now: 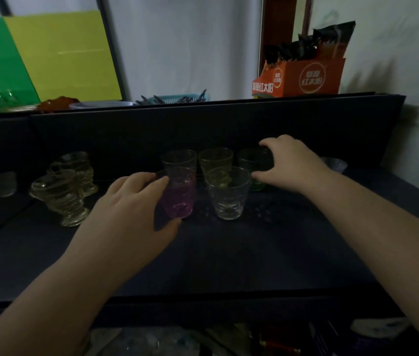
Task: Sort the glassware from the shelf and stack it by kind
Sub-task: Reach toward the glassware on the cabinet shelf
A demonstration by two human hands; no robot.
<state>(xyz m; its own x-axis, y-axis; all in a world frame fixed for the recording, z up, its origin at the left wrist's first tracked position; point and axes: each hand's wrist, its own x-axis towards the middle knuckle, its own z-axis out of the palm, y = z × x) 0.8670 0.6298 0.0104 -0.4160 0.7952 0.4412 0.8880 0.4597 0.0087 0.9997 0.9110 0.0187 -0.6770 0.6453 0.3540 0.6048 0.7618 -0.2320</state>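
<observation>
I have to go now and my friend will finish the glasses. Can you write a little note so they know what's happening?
Left hand grips the purple glass. Right hand grips the green glass.
The clear tumbler stands in front between them, with two pale glasses behind. Two footed glass cups sit to the left on the dark shelf.
Nothing looks stacked yet; all the sorting and stacking by kind is left.

orange carton (303,79) printed 草原红太阳 (side and front)
</observation>
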